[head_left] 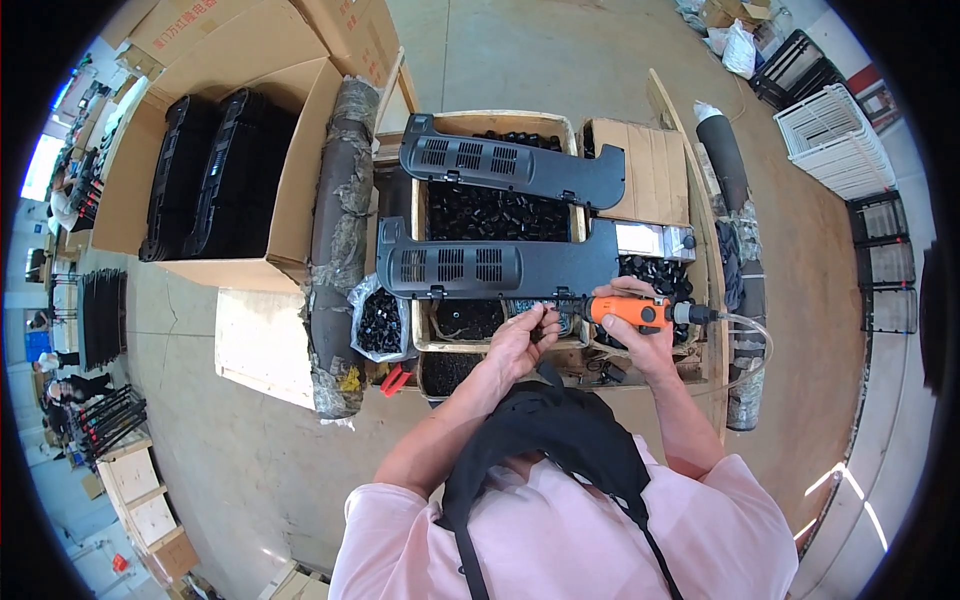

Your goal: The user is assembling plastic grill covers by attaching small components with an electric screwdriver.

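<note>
My right hand (645, 340) is wrapped around an orange pneumatic screwdriver (615, 314), held sideways with its bit end to the left. A clear hose runs from its right end. In front of that bit end, the fingers of my left hand (522, 342) are closed together; whatever they hold is too small to make out. Just beyond both hands, a black plastic cover (560, 266) with slotted vents lies across the bins. Farther off lies a second black cover (565, 180) of the same shape.
Wooden-edged bins hold loose black parts (500, 212). A clear bag of small black pieces (381, 322) and a red-handled tool (397, 379) are left of the bins. Farther left, a wrapped roll (343, 200) stands beside a cardboard box (285, 190) holding large black parts. Cardboard (640, 172) lies at the right.
</note>
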Demonstrator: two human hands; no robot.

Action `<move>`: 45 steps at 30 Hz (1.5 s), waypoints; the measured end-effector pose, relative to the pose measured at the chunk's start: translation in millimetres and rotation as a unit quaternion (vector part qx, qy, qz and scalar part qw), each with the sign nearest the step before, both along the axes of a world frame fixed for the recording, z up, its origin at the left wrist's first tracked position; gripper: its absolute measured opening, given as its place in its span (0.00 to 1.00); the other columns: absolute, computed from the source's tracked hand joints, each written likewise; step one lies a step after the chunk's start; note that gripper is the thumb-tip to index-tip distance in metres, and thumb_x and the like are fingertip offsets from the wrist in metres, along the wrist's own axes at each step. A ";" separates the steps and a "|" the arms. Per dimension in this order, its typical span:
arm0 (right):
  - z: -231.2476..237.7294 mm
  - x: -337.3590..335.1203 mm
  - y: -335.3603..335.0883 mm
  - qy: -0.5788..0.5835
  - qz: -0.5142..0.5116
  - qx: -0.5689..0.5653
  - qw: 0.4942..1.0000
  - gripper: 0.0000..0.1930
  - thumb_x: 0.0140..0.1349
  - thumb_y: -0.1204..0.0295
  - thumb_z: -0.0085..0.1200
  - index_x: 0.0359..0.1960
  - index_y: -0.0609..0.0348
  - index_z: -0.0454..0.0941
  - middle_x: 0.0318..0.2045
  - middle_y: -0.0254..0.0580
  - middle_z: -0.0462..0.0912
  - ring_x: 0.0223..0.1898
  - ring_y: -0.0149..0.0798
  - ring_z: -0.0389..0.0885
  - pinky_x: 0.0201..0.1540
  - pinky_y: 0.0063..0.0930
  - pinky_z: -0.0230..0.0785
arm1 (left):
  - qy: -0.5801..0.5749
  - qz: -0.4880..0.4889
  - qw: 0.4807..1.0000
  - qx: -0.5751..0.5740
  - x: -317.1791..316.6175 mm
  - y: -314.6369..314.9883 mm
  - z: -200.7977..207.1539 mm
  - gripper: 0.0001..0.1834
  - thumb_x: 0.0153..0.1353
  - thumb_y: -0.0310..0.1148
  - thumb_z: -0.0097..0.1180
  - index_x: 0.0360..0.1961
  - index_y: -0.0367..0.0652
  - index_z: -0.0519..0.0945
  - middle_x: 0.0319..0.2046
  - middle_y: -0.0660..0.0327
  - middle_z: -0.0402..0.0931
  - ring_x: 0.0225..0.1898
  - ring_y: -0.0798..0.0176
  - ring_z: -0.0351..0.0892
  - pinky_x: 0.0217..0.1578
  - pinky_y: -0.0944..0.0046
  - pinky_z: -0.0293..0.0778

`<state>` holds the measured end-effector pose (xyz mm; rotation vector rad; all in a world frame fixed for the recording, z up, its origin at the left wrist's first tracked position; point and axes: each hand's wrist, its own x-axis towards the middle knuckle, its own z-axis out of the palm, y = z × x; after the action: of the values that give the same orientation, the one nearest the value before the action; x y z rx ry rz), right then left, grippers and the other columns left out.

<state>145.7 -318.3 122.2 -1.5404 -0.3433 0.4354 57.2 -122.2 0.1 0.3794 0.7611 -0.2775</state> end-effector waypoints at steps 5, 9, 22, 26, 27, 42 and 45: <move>-5.9 -3.1 1.1 0.003 0.009 -0.002 1.000 0.28 0.61 0.78 0.66 0.63 0.63 0.72 0.55 0.53 0.84 0.55 0.39 0.84 0.59 0.37 0.78 | -0.006 0.005 1.000 -0.006 1.7 -5.4 1.4 0.15 0.76 0.42 0.56 0.49 0.41 0.82 0.35 0.64 0.83 0.35 0.66 0.84 0.36 0.66 0.86; -6.6 -4.3 1.3 0.003 0.010 -0.009 1.000 0.28 0.61 0.77 0.66 0.63 0.62 0.72 0.55 0.52 0.84 0.55 0.39 0.83 0.60 0.37 0.77 | -0.014 0.016 1.000 -0.007 2.6 -8.6 -0.1 0.16 0.76 0.43 0.56 0.50 0.41 0.82 0.35 0.63 0.82 0.35 0.65 0.84 0.36 0.66 0.86; -9.3 -8.9 3.5 -0.013 0.018 -0.018 1.000 0.28 0.61 0.81 0.65 0.63 0.61 0.71 0.57 0.50 0.83 0.57 0.38 0.82 0.62 0.35 0.75 | -0.011 -0.004 1.000 -0.025 3.4 -14.6 8.7 0.20 0.79 0.47 0.50 0.53 0.41 0.81 0.38 0.61 0.82 0.39 0.62 0.85 0.41 0.61 0.86; -9.4 -3.8 9.7 -0.050 0.003 -0.047 0.998 0.27 0.62 0.81 0.64 0.63 0.61 0.71 0.58 0.50 0.83 0.58 0.39 0.82 0.64 0.36 0.75 | 0.000 -0.048 0.999 0.025 3.0 -8.4 -2.5 0.23 0.79 0.50 0.49 0.52 0.38 0.80 0.37 0.60 0.82 0.36 0.62 0.84 0.38 0.60 0.84; -9.2 -1.7 11.7 -0.050 0.004 -0.048 0.998 0.27 0.62 0.81 0.64 0.63 0.61 0.71 0.58 0.50 0.83 0.58 0.39 0.82 0.64 0.36 0.75 | 0.000 -0.047 0.999 0.025 3.0 -4.6 -7.9 0.23 0.79 0.50 0.49 0.52 0.38 0.80 0.37 0.60 0.82 0.36 0.62 0.84 0.38 0.60 0.84; -4.6 6.5 34.4 -0.070 0.040 -0.116 0.990 0.24 0.61 0.80 0.65 0.60 0.61 0.75 0.52 0.45 0.85 0.54 0.37 0.84 0.61 0.32 0.76 | 0.042 -0.002 0.992 0.117 20.5 15.8 -26.5 0.19 0.75 0.46 0.59 0.39 0.37 0.77 0.32 0.60 0.78 0.31 0.63 0.80 0.32 0.63 0.82; 2.0 8.3 44.4 -0.144 0.091 -0.186 0.968 0.20 0.59 0.75 0.67 0.55 0.58 0.82 0.46 0.44 0.87 0.47 0.32 0.86 0.52 0.28 0.79 | 0.024 0.006 0.994 0.108 17.4 18.0 -34.1 0.19 0.75 0.46 0.59 0.39 0.38 0.77 0.31 0.60 0.79 0.31 0.64 0.80 0.32 0.63 0.82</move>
<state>153.9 -273.9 124.2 -1.9550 -0.6626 0.4357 74.6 -104.3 -34.0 0.5735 0.8440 -0.1941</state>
